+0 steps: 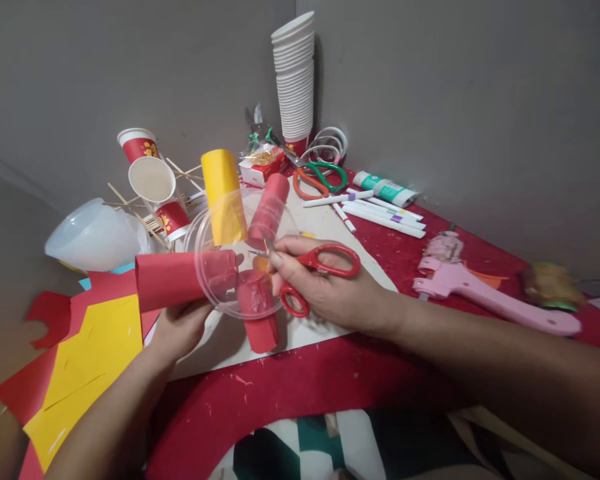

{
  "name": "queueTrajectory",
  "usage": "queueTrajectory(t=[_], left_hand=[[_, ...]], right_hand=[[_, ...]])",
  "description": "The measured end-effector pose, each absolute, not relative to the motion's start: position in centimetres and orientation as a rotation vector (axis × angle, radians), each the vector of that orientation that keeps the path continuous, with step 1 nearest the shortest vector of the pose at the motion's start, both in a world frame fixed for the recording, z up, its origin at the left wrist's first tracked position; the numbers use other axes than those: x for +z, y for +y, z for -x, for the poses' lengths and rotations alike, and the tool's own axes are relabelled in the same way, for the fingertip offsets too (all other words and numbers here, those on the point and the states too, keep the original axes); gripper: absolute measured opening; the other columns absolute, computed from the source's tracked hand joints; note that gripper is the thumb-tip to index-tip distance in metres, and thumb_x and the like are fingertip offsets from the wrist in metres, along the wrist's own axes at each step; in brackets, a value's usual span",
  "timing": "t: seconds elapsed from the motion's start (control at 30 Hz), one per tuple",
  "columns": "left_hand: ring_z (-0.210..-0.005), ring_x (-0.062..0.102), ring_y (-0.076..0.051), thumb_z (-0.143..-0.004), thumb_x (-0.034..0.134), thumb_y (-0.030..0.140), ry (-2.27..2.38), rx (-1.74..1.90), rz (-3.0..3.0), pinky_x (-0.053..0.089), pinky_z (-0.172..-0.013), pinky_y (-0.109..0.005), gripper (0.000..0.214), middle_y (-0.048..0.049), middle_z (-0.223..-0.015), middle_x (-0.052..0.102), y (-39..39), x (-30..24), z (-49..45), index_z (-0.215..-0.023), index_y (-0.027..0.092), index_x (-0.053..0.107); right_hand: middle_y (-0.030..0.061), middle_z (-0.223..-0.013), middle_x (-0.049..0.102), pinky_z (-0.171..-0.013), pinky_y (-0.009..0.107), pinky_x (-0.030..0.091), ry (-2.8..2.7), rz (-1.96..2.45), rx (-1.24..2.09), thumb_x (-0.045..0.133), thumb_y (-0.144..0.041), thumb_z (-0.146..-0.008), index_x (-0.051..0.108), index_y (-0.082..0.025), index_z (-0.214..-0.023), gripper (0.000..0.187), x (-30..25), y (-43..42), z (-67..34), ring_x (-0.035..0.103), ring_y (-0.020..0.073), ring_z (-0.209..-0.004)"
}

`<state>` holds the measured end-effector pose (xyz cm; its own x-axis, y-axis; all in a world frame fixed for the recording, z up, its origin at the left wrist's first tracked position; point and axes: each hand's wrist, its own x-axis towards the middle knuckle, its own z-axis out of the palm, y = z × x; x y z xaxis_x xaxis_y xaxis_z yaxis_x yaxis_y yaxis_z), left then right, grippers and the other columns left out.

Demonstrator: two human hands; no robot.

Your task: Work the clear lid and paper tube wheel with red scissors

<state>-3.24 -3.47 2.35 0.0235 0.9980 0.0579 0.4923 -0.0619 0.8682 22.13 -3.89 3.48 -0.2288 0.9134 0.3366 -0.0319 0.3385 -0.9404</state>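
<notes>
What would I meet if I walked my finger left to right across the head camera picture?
Cloudy plastic container → left hand → yellow paper roll → red-handled scissors → teal-and-white tube → pink tool.

Cups and craft supplies around the tabletop

A tall stack of paper cups stands at the far side, near a red-and-white box and green-and-orange-handled scissors. To the right lie white sticks, a green-and-white tube and a pink tool. On the left are loose cups, wooden sticks and, nearer, yellow and red paper sheets.
</notes>
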Motion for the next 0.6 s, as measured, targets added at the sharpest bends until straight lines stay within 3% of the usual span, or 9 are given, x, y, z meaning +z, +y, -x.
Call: queueTrajectory(t=[0.23, 0.4, 0.47, 0.6], left_hand=[[-0.106, 0.070, -0.035, -0.073, 0.078, 0.039, 1.248, 0.820, -1.517, 0.055, -0.100, -0.048, 0.030, -0.0080, -0.102, 0.080, -2.4, 6.5, 2.8, -0.092, 0.015, 0.081], [-0.101, 0.073, -0.033, -0.074, 0.082, 0.040, 1.023, 0.957, -1.398, 0.059, -0.090, -0.041, 0.030, -0.0074, -0.100, 0.080, -2.7, 6.8, 2.2, -0.094, 0.017, 0.080], [-0.105, 0.072, -0.031, -0.078, 0.080, 0.043, 0.938, 1.009, -1.308, 0.060, -0.087, -0.038, 0.038, -0.0078, -0.109, 0.079, -2.9, 6.8, 1.8, -0.108, 0.020, 0.078], [-0.118, 0.068, -0.030, -0.084, 0.073, 0.045, 0.936, 1.069, -1.266, 0.057, -0.098, -0.039, 0.050, -0.0078, -0.124, 0.075, -3.2, 6.7, 0.6, -0.129, 0.024, 0.069]], right_hand=[[-0.0013, -0.065, 0.057, -0.059, 0.026, 0.036, -2.005, 0.757, 0.668, 0.050, -0.029, -0.097, 0.057, -0.019, -0.077, 0.024, 3.4, -3.2, -23.3, 0.049, 0.0102, -0.057], [-0.0016, -0.063, 0.059, -0.056, 0.024, 0.041, -1.740, 0.824, 0.912, 0.049, -0.030, -0.100, 0.055, -0.020, -0.073, 0.029, 4.1, -3.8, -23.0, 0.053, 0.0098, -0.055], [-0.0011, -0.063, 0.062, -0.052, 0.023, 0.042, -1.569, 0.844, 1.018, 0.049, -0.033, -0.101, 0.056, -0.020, -0.073, 0.031, 4.4, -4.0, -22.9, 0.053, 0.0089, -0.051], [-0.0018, -0.061, 0.065, -0.042, 0.021, 0.039, -1.266, 0.809, 1.162, 0.052, -0.041, -0.101, 0.057, -0.020, -0.077, 0.032, 4.8, -4.0, -22.6, 0.049, 0.0066, -0.041]])
